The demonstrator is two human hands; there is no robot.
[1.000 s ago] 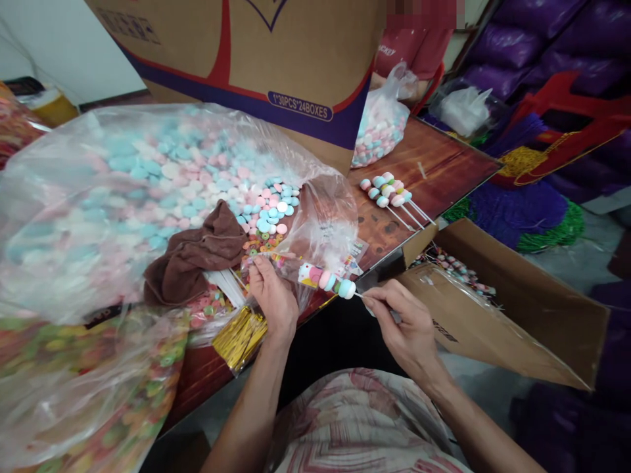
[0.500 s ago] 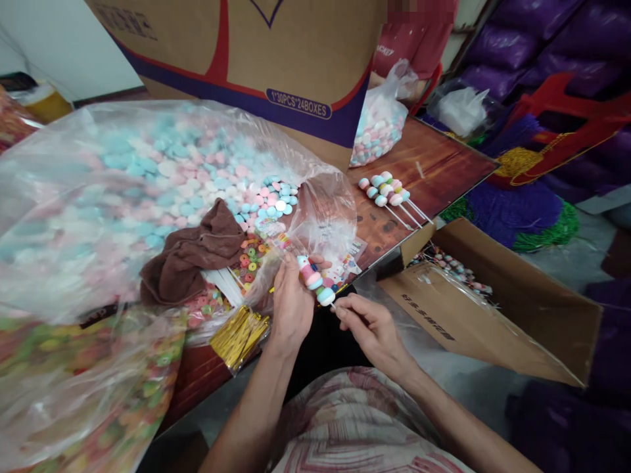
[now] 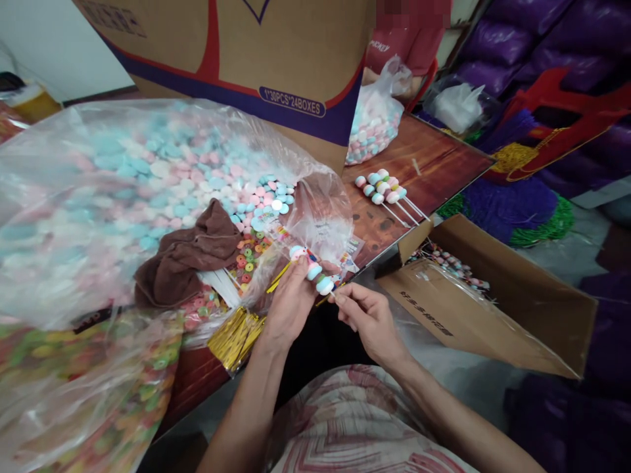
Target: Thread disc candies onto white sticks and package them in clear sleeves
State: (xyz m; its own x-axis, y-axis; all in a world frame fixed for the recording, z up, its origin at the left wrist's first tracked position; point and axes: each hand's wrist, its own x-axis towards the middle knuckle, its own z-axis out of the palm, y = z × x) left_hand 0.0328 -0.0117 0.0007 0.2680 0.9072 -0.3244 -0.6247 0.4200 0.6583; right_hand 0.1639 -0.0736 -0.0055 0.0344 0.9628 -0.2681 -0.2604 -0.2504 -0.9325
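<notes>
The left hand (image 3: 290, 303) is closed around a candy skewer (image 3: 311, 269), just right of the brown cloth (image 3: 190, 255). The right hand (image 3: 367, 318) pinches the skewer's lower end between fingertips, touching the left hand.

wooden table (image 3: 434, 161) bears candy bags (image 3: 123, 190), brown cloth (image 3: 192, 256), candy skewers (image 3: 384, 190).

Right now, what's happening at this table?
A person is working on a candy skewer at the table edge. The left hand grips the candy end and the right hand pinches the stick just below the candies. A big clear bag of pastel candies with a brown cloth on it lies in front, gold twist ties below it. Finished skewers lie on the table, more in the open carton at right.
</notes>
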